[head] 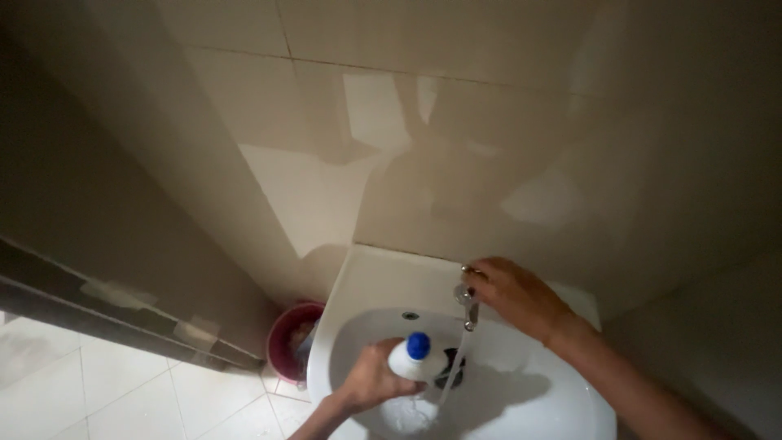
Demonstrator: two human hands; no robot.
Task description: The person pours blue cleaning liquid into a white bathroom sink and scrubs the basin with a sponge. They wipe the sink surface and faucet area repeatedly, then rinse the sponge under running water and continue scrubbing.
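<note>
Bottle under running tap

Bottle (414, 361), white with a blue cap, sits gripped in the left hand (371, 376) over the white sink (358, 285); contents hidden. Right hand (511, 293) clasps the tap (467, 297), water streaming. Red bucket (292, 342) stands left of the sink

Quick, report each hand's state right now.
Left hand: closed around the white bottle with a blue cap, over the sink.
Right hand: on the tap; grip cannot be told.
</note>
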